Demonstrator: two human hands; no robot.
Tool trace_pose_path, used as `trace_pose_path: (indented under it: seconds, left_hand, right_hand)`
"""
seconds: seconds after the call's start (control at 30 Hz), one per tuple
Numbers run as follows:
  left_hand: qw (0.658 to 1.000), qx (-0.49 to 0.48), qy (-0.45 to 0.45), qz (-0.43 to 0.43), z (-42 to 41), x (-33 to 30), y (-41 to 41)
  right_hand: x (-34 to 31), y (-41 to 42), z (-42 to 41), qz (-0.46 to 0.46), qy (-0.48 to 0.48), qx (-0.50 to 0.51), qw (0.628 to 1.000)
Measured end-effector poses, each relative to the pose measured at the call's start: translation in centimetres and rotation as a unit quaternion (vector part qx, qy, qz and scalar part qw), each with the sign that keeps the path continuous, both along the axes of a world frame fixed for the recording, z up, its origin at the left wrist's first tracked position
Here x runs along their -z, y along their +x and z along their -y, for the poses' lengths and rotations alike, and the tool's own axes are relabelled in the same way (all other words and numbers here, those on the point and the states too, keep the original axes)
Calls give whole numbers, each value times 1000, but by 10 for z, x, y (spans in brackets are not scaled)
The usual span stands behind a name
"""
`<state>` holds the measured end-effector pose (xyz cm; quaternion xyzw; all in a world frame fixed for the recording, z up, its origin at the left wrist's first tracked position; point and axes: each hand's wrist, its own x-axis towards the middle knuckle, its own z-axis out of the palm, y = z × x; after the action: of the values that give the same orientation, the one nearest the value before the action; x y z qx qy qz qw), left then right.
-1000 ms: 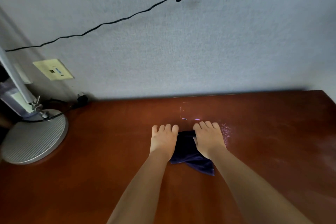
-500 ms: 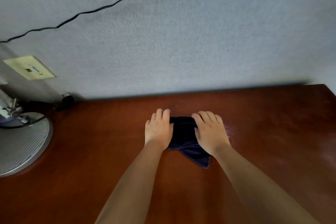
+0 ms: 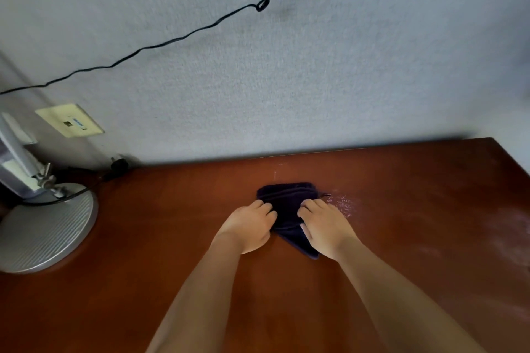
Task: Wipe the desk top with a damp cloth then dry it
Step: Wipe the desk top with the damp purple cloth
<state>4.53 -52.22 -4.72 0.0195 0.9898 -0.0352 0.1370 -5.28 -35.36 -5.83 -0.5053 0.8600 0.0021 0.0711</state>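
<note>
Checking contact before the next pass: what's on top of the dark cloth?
Both hands, left and right, rest on the folded dark navy cloth; the wooden desk beneath it is covered.

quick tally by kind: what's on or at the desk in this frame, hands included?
Hands: 2, left hand and right hand, both on the cloth
Dark cloth: 1
Lamp base: 1
Black cable on the wall: 1
Wall plate: 1
Wooden desk: 1
Total: 7
</note>
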Motion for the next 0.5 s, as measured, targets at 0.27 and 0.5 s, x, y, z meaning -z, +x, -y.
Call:
trace_pose_path:
  seconds: [0.27, 0.5]
  left_hand:
    - [985, -125, 27, -115, -6, -39, -3]
    - [961, -184, 124, -168, -4, -65, -15]
  right_hand:
    - [-48, -1, 4, -39, -9, 81, 996]
    - [-81, -13, 17, -15, -26, 110, 993]
